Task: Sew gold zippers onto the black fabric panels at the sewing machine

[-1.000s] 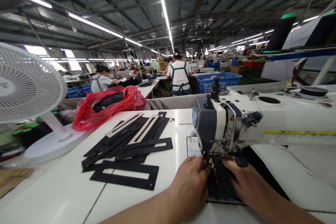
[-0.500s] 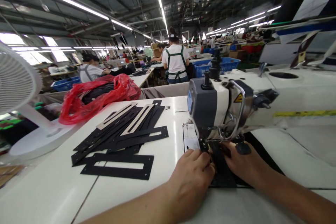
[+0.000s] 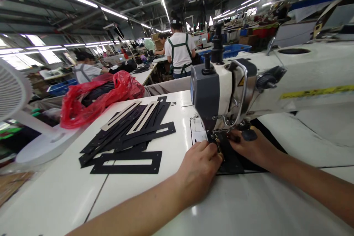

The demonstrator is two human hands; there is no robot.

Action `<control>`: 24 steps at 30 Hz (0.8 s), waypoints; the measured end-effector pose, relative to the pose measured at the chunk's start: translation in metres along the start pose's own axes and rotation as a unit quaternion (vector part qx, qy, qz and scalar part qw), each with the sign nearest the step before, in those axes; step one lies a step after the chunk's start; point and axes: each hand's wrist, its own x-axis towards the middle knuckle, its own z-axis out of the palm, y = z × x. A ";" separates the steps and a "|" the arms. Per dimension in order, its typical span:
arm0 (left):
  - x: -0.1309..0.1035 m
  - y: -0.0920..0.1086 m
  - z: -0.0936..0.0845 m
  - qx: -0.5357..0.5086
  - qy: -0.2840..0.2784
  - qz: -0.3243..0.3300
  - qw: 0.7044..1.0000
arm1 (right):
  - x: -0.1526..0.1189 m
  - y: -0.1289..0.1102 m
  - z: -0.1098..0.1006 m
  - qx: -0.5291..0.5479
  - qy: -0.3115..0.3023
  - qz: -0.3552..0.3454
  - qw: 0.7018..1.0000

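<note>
A black flat panel [image 3: 232, 160] lies under the needle area of a white and grey sewing machine [image 3: 207, 90]. At its left edge, my left hand [image 3: 199, 167] has curled fingers gripping a narrow edge with a brassy strip that looks like a zipper [image 3: 219, 143]. My right hand [image 3: 253, 147] is on the panel's other side, thumb and fingers closed on dark material beside the presser foot. The machine head partly hides those fingertips. More black material [image 3: 269, 136] spreads behind my right wrist.
Several black slotted strips [image 3: 125, 168] are piled left on the white table [image 3: 132, 199], two with beige faces. Behind them sits a red plastic bag [image 3: 80, 108] of dark material. A white fan [image 3: 41, 123] stands far left. Co-workers [image 3: 180, 51] sit or stand beyond.
My view has tilted and shifted, so the whole scene sits higher and slightly left. The black panel appears a little further under the machine, with both hands still on it.
</note>
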 end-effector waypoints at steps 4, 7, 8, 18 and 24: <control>0.001 -0.001 -0.001 -0.008 -0.011 0.006 1.000 | 0.001 -0.009 0.001 -0.069 -0.006 0.031 0.997; 0.002 -0.003 -0.001 -0.007 -0.013 0.012 1.000 | 0.005 -0.018 0.003 -0.105 -0.008 0.050 0.993; 0.002 -0.003 -0.001 -0.005 -0.009 0.013 1.000 | 0.006 -0.020 0.004 -0.113 -0.003 0.055 0.992; -0.020 0.006 0.002 -0.015 0.047 -0.008 0.999 | -0.041 -0.013 -0.011 -0.052 0.056 -0.105 0.992; -0.015 0.014 -0.003 0.033 0.063 0.023 0.997 | -0.068 -0.015 -0.014 -0.041 0.074 -0.249 0.965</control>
